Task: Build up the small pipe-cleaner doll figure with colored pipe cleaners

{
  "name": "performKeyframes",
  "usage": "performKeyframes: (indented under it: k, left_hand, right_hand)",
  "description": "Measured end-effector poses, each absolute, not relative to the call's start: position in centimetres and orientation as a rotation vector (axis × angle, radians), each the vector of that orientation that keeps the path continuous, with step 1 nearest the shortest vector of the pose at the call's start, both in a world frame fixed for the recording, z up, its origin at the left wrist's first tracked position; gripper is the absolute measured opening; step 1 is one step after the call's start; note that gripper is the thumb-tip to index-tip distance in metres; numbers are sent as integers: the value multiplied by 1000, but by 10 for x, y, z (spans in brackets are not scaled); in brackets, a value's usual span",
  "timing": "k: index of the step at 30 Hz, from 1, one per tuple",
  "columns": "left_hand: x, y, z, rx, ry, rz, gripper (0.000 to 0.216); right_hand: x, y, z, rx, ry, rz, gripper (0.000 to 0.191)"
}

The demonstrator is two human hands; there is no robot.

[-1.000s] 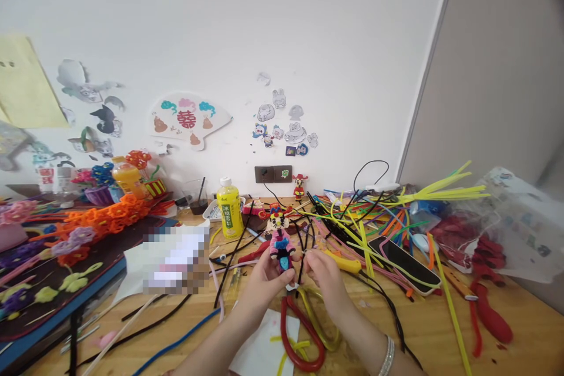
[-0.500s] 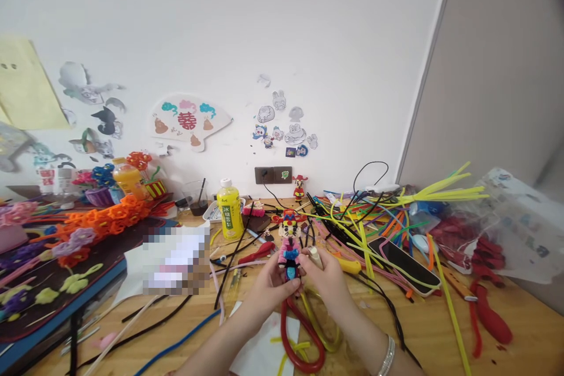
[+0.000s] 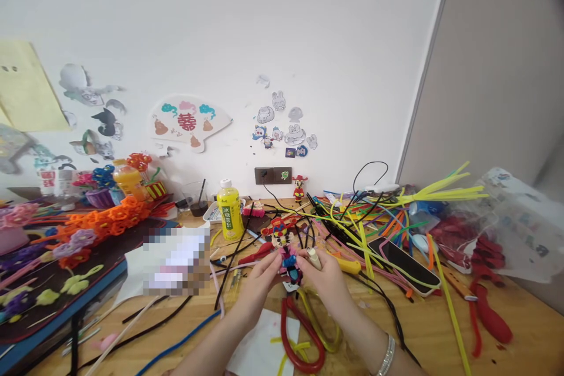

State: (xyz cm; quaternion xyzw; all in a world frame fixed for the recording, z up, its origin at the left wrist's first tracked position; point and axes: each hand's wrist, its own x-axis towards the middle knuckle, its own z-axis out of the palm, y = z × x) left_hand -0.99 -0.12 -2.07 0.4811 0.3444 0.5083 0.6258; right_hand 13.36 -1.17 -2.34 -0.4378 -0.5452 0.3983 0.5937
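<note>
A small pipe-cleaner doll (image 3: 288,257) with a red hat, pink sleeves and blue front is held between both hands above the table. My left hand (image 3: 263,275) pinches its left side. My right hand (image 3: 324,273) grips its right side, and a cream-coloured cylinder, like a pen cap or marker end (image 3: 313,257), sticks up between its fingers. Below the hands lie scissors with red and yellow handles (image 3: 284,329), their blades mostly hidden. White paper (image 3: 255,343) with yellow pipe-cleaner pieces (image 3: 293,352) lies under them.
A yellow drink bottle (image 3: 230,211) stands behind the hands. To the right are a phone (image 3: 408,267), loose pipe cleaners (image 3: 440,191) and a plastic bag (image 3: 515,217). Orange pipe-cleaner flowers (image 3: 114,217) lie left. A similar red doll (image 3: 299,188) stands by the wall.
The doll has tilted, its head leaning to the left and lower. My left hand has shifted slightly left and up; the right hand stays nearly in place.
</note>
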Motion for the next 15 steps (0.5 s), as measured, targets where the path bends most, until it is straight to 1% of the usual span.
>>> performKeyframes:
  k: [5, 10, 15]
  left_hand:
    - [-9, -3, -19, 1062, 737, 1153, 32]
    - [-10, -3, -17, 1031, 707, 1149, 20]
    - [-13, -1, -12, 946, 670, 1180, 22]
  right_hand:
    - [134, -11, -24, -1002, -1261, 909, 31]
    - [132, -15, -23, -1006, -1254, 898, 34]
    - [134, -14, -22, -997, -1181, 924, 38]
